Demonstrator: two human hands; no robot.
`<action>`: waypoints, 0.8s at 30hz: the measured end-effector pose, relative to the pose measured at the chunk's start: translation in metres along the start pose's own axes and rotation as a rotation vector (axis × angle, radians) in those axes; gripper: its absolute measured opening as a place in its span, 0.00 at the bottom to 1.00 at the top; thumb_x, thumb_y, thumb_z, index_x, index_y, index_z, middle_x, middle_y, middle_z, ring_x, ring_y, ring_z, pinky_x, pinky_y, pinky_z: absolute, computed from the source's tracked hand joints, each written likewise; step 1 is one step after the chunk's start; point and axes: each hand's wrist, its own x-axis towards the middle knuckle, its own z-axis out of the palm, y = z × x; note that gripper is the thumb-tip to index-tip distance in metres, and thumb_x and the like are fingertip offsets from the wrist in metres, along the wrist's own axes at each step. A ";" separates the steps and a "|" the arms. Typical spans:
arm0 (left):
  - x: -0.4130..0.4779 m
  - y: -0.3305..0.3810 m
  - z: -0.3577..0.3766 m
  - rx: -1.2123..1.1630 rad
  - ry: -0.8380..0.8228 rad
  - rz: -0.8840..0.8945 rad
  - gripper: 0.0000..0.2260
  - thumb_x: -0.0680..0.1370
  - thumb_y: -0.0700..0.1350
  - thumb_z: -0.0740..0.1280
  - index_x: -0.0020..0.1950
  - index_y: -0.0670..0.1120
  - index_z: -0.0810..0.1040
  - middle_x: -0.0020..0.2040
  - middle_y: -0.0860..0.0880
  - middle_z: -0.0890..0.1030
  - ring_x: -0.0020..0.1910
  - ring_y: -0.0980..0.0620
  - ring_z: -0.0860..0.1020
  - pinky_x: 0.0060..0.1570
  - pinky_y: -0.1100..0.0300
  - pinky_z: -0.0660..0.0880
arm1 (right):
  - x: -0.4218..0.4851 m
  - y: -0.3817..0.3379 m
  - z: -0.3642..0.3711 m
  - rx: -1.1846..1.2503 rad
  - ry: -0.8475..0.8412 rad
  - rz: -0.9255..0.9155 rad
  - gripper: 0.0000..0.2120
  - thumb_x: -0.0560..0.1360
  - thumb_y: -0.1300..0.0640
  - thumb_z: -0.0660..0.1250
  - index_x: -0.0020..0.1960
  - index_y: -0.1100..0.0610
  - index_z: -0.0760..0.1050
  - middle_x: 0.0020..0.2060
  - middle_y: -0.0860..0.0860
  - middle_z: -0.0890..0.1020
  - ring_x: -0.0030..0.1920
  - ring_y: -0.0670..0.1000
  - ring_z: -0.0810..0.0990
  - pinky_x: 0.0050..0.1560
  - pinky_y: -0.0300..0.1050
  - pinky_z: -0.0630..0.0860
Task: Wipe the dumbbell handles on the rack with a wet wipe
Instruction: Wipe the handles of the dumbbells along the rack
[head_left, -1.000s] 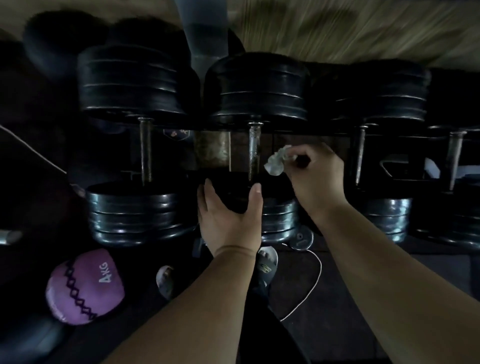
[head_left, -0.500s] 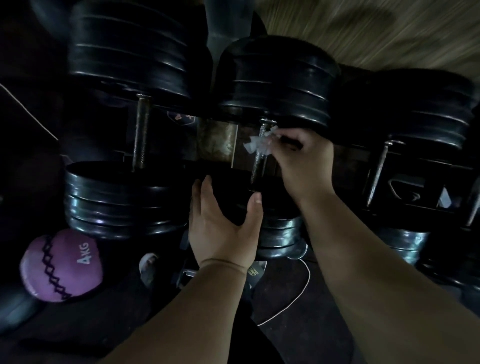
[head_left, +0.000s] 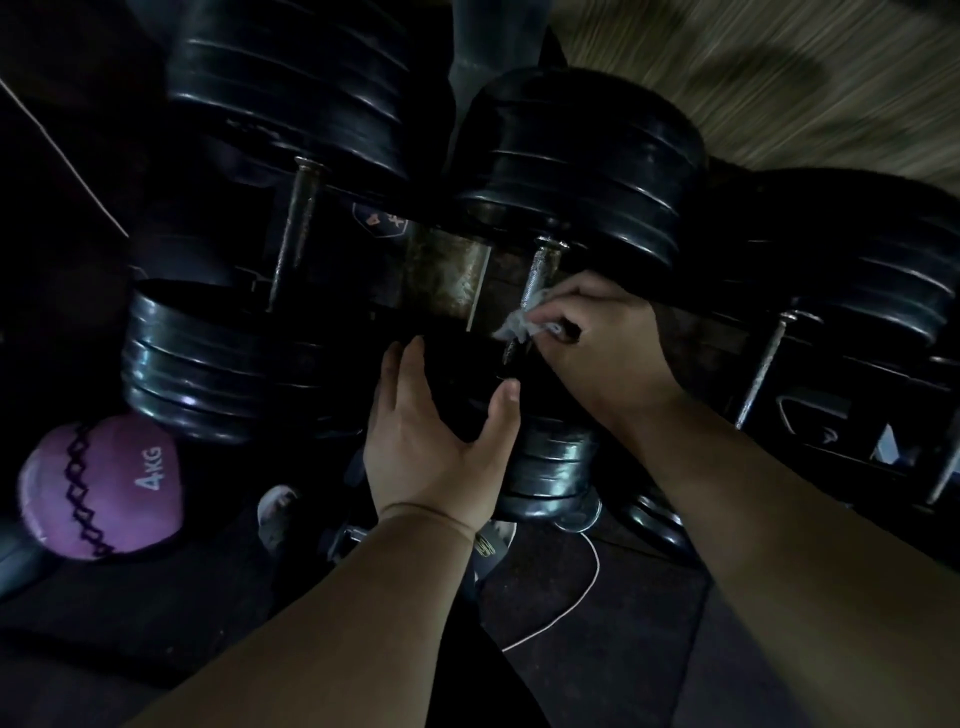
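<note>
Black plate dumbbells lie side by side on a dark rack. The middle dumbbell's metal handle (head_left: 539, 270) runs between its far plates (head_left: 582, 166) and near plates (head_left: 550, 462). My right hand (head_left: 597, 338) pinches a crumpled white wet wipe (head_left: 517, 325) against the lower part of that handle. My left hand (head_left: 441, 441) cups the top of the near plates, thumb and fingers spread around them. The left dumbbell's handle (head_left: 293, 234) and the right one's handle (head_left: 761, 369) are bare.
A purple 4 kg ball (head_left: 98, 483) lies on the floor at the lower left. A thin white cord (head_left: 566, 613) loops on the dark floor mat below the rack. My shoes (head_left: 275, 514) show under my left arm. Pale flooring (head_left: 779, 78) lies beyond the rack.
My right hand slid the wipe down the middle handle from near the far plates toward the near plates. The view tilted and moved closer. My left hand stayed on the near plates.
</note>
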 end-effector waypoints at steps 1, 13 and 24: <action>0.000 -0.001 0.000 -0.002 0.002 -0.001 0.48 0.68 0.76 0.58 0.82 0.50 0.62 0.82 0.50 0.64 0.80 0.50 0.64 0.75 0.48 0.68 | 0.000 0.001 -0.002 0.015 -0.009 0.021 0.05 0.73 0.63 0.74 0.46 0.56 0.86 0.50 0.48 0.82 0.51 0.39 0.78 0.51 0.25 0.72; 0.000 -0.003 0.002 -0.034 0.019 0.007 0.47 0.68 0.75 0.59 0.82 0.51 0.63 0.82 0.51 0.65 0.79 0.52 0.65 0.74 0.52 0.68 | -0.002 0.001 -0.004 0.142 -0.022 0.258 0.07 0.73 0.59 0.75 0.50 0.50 0.85 0.52 0.44 0.80 0.51 0.34 0.77 0.51 0.26 0.72; 0.001 -0.004 0.004 -0.025 0.037 0.023 0.45 0.69 0.74 0.60 0.80 0.49 0.66 0.79 0.48 0.69 0.77 0.48 0.69 0.73 0.50 0.71 | -0.002 0.006 -0.003 0.170 -0.115 0.189 0.06 0.73 0.61 0.74 0.47 0.52 0.86 0.49 0.43 0.81 0.52 0.39 0.79 0.54 0.30 0.74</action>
